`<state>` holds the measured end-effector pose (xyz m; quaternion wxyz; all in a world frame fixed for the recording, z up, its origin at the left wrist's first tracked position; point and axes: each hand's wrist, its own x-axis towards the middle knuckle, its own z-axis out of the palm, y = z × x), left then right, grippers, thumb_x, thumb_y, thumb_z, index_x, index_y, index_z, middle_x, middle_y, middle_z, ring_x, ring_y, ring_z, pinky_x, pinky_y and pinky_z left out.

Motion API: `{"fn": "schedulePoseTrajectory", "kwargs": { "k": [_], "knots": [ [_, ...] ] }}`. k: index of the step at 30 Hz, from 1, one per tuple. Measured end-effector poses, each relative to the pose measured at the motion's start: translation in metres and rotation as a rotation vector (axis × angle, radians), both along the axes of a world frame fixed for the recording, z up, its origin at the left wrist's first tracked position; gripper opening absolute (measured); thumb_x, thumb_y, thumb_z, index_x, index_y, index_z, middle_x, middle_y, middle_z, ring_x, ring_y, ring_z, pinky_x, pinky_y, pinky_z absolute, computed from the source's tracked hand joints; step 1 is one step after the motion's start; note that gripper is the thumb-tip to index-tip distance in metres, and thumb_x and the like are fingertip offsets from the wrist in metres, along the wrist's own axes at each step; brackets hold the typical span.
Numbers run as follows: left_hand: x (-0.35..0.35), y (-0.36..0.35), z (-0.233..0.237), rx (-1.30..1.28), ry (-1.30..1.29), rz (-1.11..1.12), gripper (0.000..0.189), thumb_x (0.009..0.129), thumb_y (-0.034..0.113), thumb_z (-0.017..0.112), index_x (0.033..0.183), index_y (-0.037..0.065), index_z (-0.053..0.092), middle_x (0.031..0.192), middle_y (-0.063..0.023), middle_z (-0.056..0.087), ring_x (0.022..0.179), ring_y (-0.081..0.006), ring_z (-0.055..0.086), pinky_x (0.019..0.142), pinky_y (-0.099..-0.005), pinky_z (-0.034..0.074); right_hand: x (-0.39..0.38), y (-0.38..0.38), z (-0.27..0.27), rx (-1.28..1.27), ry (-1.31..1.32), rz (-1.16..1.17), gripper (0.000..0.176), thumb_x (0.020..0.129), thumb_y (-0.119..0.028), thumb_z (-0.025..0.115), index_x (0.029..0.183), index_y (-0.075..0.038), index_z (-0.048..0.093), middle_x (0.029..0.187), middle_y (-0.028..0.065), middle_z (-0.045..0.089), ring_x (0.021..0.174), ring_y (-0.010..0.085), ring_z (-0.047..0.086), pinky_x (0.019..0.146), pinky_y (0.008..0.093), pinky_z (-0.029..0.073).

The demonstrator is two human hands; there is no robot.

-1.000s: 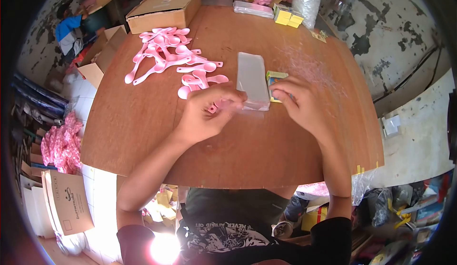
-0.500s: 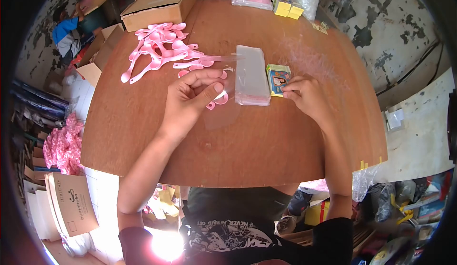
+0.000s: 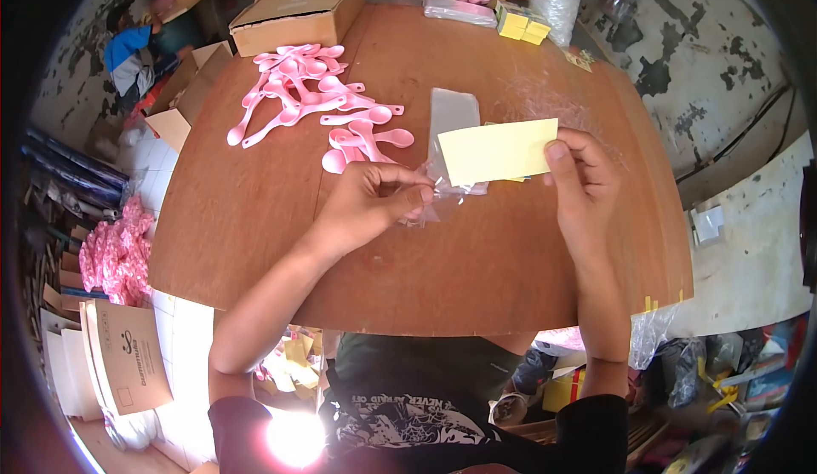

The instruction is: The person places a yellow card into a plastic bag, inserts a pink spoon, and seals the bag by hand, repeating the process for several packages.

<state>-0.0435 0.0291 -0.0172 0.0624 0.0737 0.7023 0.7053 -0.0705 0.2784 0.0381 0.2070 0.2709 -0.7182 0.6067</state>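
My right hand (image 3: 584, 170) pinches the right end of a pale yellow card (image 3: 500, 152), held up with its plain side showing. My left hand (image 3: 374, 197) is closed on a clear plastic bag (image 3: 440, 205), whose edge lies close to the card's left end. Behind the card, a stack of clear plastic bags (image 3: 454, 110) rests on the table, and the card stack beside it is mostly covered. Pink plastic spoons (image 3: 294, 91) are heaped to the left, with several more (image 3: 362, 139) just beyond my left hand.
A closed cardboard box (image 3: 294, 14) stands at the table's far left. Small yellow card stacks (image 3: 522, 25), a flat plastic pack (image 3: 459, 11) and a clear plastic roll (image 3: 557, 2) sit at the back. A person (image 3: 129, 55) is at the far left beyond an open carton (image 3: 191, 91).
My right hand has lifted a card off the stack and brought it up toward the left hand. My left hand has moved right and lower with the plastic bag.
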Motion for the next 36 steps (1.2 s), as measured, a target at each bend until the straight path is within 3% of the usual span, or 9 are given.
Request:
{"fn": "schedulePoseTrajectory", "kwargs": {
  "k": [2, 7, 12, 15, 21, 28, 30, 33, 36],
  "knots": [
    [0.001, 0.004, -0.003, 0.039, 0.077, -0.099, 0.018, 0.09, 0.012, 0.068, 0.103, -0.001, 0.071, 0.083, -0.0035, 0.07, 0.072, -0.0065, 0.062, 0.067, -0.023, 0.053, -0.003, -0.004, -0.003, -0.025, 0.031, 0.002, 0.018, 0.095, -0.013, 0.064, 0.099, 0.004, 0.066, 0.087, 0.003, 0.065, 0.073, 0.0035, 0.056, 0.064, 0.0194, 0.046],
    [0.003, 0.005, 0.001, 0.056, 0.082, -0.078, 0.018, 0.09, 0.01, 0.069, 0.104, -0.001, 0.071, 0.087, -0.0052, 0.071, 0.078, -0.0079, 0.064, 0.07, -0.0237, 0.053, -0.009, 0.004, -0.002, 0.19, -0.056, 0.016, 0.016, 0.092, -0.012, 0.066, 0.099, 0.003, 0.067, 0.08, 0.0002, 0.065, 0.071, 0.003, 0.055, 0.06, 0.0185, 0.042],
    [0.005, 0.007, 0.005, -0.033, 0.12, -0.162, 0.02, 0.087, 0.009, 0.072, 0.104, -0.003, 0.071, 0.099, -0.0031, 0.069, 0.09, -0.0095, 0.063, 0.077, -0.0254, 0.054, -0.01, 0.005, -0.005, 0.151, -0.026, 0.053, 0.012, 0.09, -0.008, 0.069, 0.098, 0.001, 0.068, 0.08, 0.0004, 0.067, 0.069, 0.0029, 0.056, 0.058, 0.0187, 0.041],
    [0.008, 0.009, 0.009, -0.018, 0.125, -0.189, 0.02, 0.091, 0.007, 0.066, 0.107, -0.005, 0.068, 0.098, -0.0092, 0.071, 0.09, -0.0128, 0.067, 0.081, -0.0276, 0.056, -0.008, 0.005, -0.001, 0.079, -0.026, 0.031, 0.01, 0.089, -0.006, 0.069, 0.096, 0.0, 0.068, 0.081, 0.001, 0.068, 0.069, 0.0029, 0.057, 0.058, 0.0183, 0.042],
    [0.016, 0.012, 0.024, 0.013, 0.136, -0.177, 0.02, 0.091, 0.006, 0.064, 0.107, -0.007, 0.067, 0.096, -0.009, 0.07, 0.089, -0.0138, 0.067, 0.082, -0.0286, 0.056, 0.001, 0.007, 0.003, 0.075, -0.045, -0.006, 0.009, 0.088, -0.006, 0.07, 0.095, 0.0, 0.068, 0.078, 0.0008, 0.068, 0.068, 0.0024, 0.058, 0.058, 0.0176, 0.042],
    [0.021, 0.017, 0.02, 0.048, 0.151, -0.222, 0.02, 0.092, 0.008, 0.064, 0.105, -0.007, 0.067, 0.092, -0.0088, 0.07, 0.087, -0.0134, 0.067, 0.078, -0.0283, 0.057, 0.005, 0.008, 0.004, 0.095, 0.034, -0.015, 0.01, 0.086, -0.006, 0.072, 0.093, -0.001, 0.069, 0.076, 0.0012, 0.068, 0.066, 0.0018, 0.056, 0.056, 0.0171, 0.039],
    [0.021, 0.018, 0.02, -0.045, 0.125, -0.162, 0.018, 0.09, 0.012, 0.069, 0.1, -0.003, 0.071, 0.083, -0.0028, 0.068, 0.078, -0.008, 0.062, 0.073, -0.0242, 0.051, 0.012, 0.007, 0.009, 0.129, 0.011, -0.007, 0.01, 0.086, -0.006, 0.073, 0.093, -0.001, 0.069, 0.076, 0.0015, 0.068, 0.065, 0.0017, 0.056, 0.056, 0.0172, 0.039],
    [0.026, 0.021, 0.031, -0.042, 0.087, -0.188, 0.021, 0.09, 0.014, 0.069, 0.101, -0.003, 0.07, 0.083, -0.0022, 0.068, 0.076, -0.0063, 0.061, 0.07, -0.0232, 0.05, 0.016, 0.006, 0.007, 0.191, -0.015, 0.013, 0.01, 0.086, -0.006, 0.073, 0.093, -0.001, 0.069, 0.076, 0.0016, 0.069, 0.063, 0.002, 0.055, 0.055, 0.0178, 0.039],
    [0.026, 0.026, 0.032, -0.007, 0.106, -0.191, 0.025, 0.091, 0.014, 0.067, 0.106, -0.006, 0.068, 0.087, -0.0064, 0.07, 0.079, -0.0086, 0.064, 0.07, -0.0255, 0.053, 0.019, 0.004, 0.005, 0.213, -0.036, 0.042, 0.01, 0.085, -0.007, 0.073, 0.093, -0.002, 0.069, 0.077, 0.0014, 0.069, 0.063, 0.0027, 0.055, 0.055, 0.0187, 0.04]
  ]
}}
